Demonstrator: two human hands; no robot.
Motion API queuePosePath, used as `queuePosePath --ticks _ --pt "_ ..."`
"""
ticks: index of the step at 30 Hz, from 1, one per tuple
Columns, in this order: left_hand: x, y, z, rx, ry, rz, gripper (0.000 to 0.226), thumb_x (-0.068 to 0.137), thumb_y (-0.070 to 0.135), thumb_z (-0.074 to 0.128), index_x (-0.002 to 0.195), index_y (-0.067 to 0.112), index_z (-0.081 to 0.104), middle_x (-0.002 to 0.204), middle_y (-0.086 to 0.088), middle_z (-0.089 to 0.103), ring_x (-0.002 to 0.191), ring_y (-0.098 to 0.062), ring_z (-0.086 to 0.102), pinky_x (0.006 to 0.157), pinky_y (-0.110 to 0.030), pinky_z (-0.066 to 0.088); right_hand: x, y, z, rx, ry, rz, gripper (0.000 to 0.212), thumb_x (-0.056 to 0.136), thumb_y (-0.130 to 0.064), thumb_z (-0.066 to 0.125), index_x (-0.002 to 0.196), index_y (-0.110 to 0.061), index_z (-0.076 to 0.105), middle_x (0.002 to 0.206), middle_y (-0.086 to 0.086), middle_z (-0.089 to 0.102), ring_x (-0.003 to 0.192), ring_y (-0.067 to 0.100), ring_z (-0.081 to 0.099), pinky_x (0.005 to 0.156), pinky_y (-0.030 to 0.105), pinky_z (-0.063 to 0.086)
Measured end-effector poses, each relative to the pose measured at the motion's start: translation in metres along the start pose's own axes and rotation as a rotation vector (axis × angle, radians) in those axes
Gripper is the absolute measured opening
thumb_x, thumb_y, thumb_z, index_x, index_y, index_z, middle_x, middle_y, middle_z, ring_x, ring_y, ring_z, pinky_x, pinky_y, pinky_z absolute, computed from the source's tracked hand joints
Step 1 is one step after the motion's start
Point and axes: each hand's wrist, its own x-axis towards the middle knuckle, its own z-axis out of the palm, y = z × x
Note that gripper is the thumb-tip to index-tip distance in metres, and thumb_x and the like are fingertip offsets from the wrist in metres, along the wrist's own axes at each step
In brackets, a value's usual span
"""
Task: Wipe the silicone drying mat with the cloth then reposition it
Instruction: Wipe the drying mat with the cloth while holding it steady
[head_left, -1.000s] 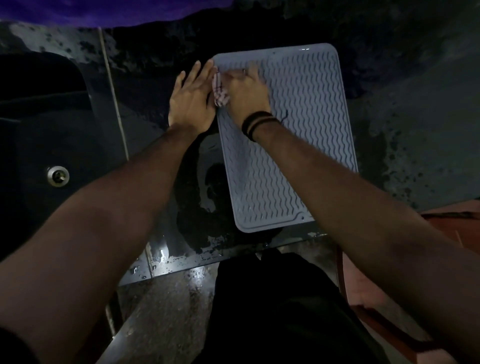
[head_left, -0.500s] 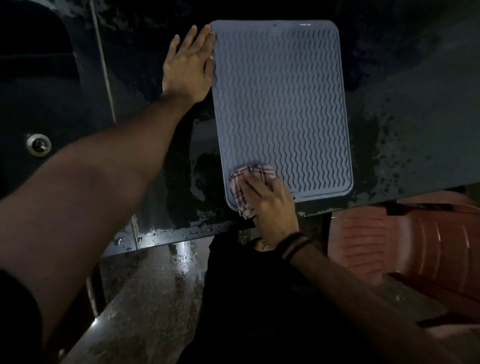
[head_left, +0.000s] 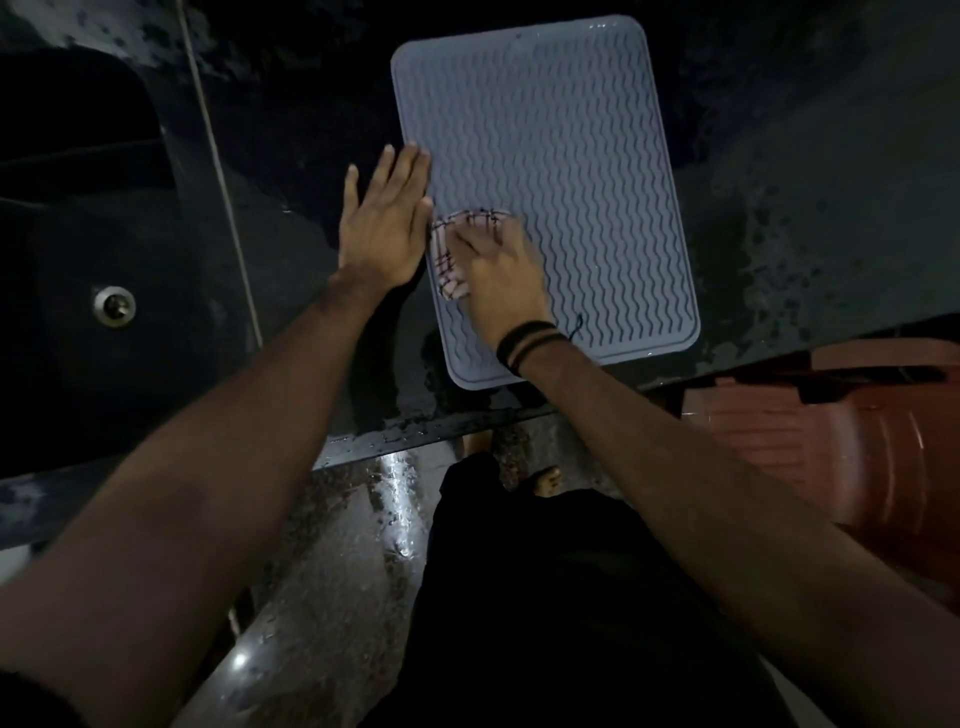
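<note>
A grey-blue silicone drying mat with a wavy ridged surface lies flat on a dark, wet-looking countertop, its near edge close to the counter's front lip. The left hand lies flat with fingers straight and together, palm down on the counter, its fingertips just touching the mat's left edge. The right hand presses a checked cloth onto the left part of the mat, fingers spread over the fabric; the dim light makes it hard to tell whether they curl into it. Black bands circle the right wrist. A sink drain shows at far left, and a reddish plastic chair stands at right below the counter.
</note>
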Motion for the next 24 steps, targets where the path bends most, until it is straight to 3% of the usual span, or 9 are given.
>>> queuePosePath --ticks 3,6,11,15,17,21,24 --pt "0.003 0.007 0.005 0.029 0.018 -0.064 0.054 0.11 0.035 0.017 0.161 0.018 0.021 0.168 0.002 0.019 0.156 -0.02 0.012 0.124 -0.054 0.002 -0.049 0.0 0.016 0.079 0.068 -0.004 0.051 0.088 -0.007 0.052 0.138 -0.014 0.049 0.147 0.001 0.045 0.135 0.037 0.034 0.098 0.046 0.045" --pt "0.005 0.007 0.009 0.041 0.029 -0.065 0.055 0.109 0.035 0.014 0.161 0.018 0.021 0.168 0.003 0.019 0.156 -0.02 0.012 0.124 -0.053 0.002 -0.104 -0.001 0.026 0.058 0.07 -0.025 0.05 0.088 -0.011 0.038 0.135 -0.018 0.053 0.143 -0.002 0.049 0.118 0.037 0.046 0.088 0.046 0.049" --pt "0.007 0.011 0.008 0.017 0.033 -0.099 0.054 0.11 0.031 0.017 0.161 0.015 0.017 0.169 -0.001 0.014 0.157 -0.022 0.008 0.125 -0.053 0.001 -0.127 0.006 0.018 0.0 0.037 -0.107 0.049 0.085 -0.013 0.055 0.133 -0.02 0.055 0.138 -0.003 0.055 0.114 0.033 0.049 0.087 0.042 0.047" --pt "-0.019 0.025 0.008 -0.042 0.081 -0.068 0.055 0.11 0.03 0.022 0.162 0.012 0.016 0.169 -0.004 0.015 0.157 -0.022 0.008 0.126 -0.051 0.002 -0.107 0.005 -0.002 0.073 0.153 -0.032 0.048 0.072 -0.009 0.06 0.119 -0.018 0.065 0.118 -0.002 0.066 0.102 0.028 0.051 0.075 0.038 0.049" --pt "-0.038 0.028 0.013 -0.038 0.077 -0.042 0.055 0.11 0.03 0.023 0.161 0.012 0.017 0.168 -0.004 0.016 0.156 -0.021 0.01 0.125 -0.051 0.003 -0.08 0.004 -0.009 0.127 0.209 0.024 0.051 0.072 -0.009 0.058 0.122 -0.017 0.062 0.121 0.0 0.063 0.106 0.029 0.05 0.08 0.039 0.049" --pt "-0.047 0.03 0.025 0.053 0.059 -0.07 0.055 0.11 0.032 0.018 0.162 0.014 0.016 0.169 -0.001 0.014 0.156 -0.019 0.009 0.125 -0.052 0.003 -0.036 -0.005 -0.007 0.105 0.076 0.071 0.055 0.081 -0.008 0.062 0.135 -0.015 0.052 0.14 -0.001 0.051 0.124 0.032 0.042 0.096 0.042 0.046" --pt "-0.044 0.03 0.027 0.054 0.066 -0.093 0.055 0.11 0.032 0.016 0.162 0.015 0.017 0.169 0.0 0.016 0.156 -0.018 0.01 0.125 -0.052 0.003 -0.057 -0.008 0.01 0.053 0.069 0.048 0.059 0.082 -0.011 0.062 0.139 -0.015 0.047 0.144 0.0 0.046 0.13 0.034 0.035 0.097 0.044 0.046"
